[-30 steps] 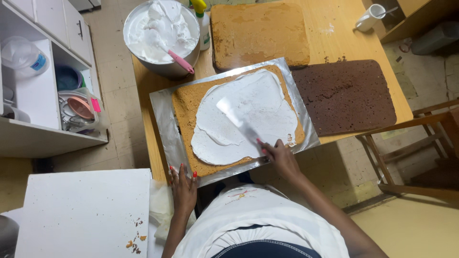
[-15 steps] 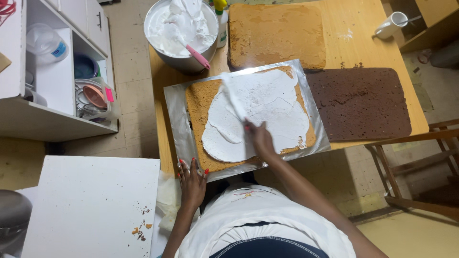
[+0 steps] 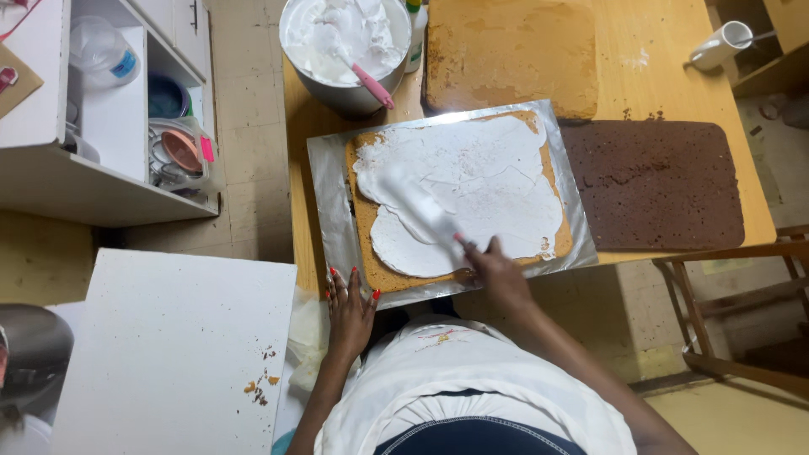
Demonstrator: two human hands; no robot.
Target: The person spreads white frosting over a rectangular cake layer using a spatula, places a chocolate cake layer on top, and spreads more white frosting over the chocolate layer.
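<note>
At frame centre I'm gripping the spatula (image 3: 425, 212) in my right hand (image 3: 497, 274), dragging icing (image 3: 472, 181) across the cake (image 3: 459, 198), while my left hand's (image 3: 350, 307) spread fingers (image 3: 335, 282) are pinning the foil board (image 3: 329, 194) steady.

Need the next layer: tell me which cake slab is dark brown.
The chocolate slab at the table's right end; the other two are golden, one frosted white.

The wooden table (image 3: 666, 80) holds a foil-covered board (image 3: 333, 202), a frosting bowl (image 3: 345, 93), two bare sheet cakes, brown (image 3: 653, 181) and golden (image 3: 506, 50), and a white mug (image 3: 718, 45).
</note>
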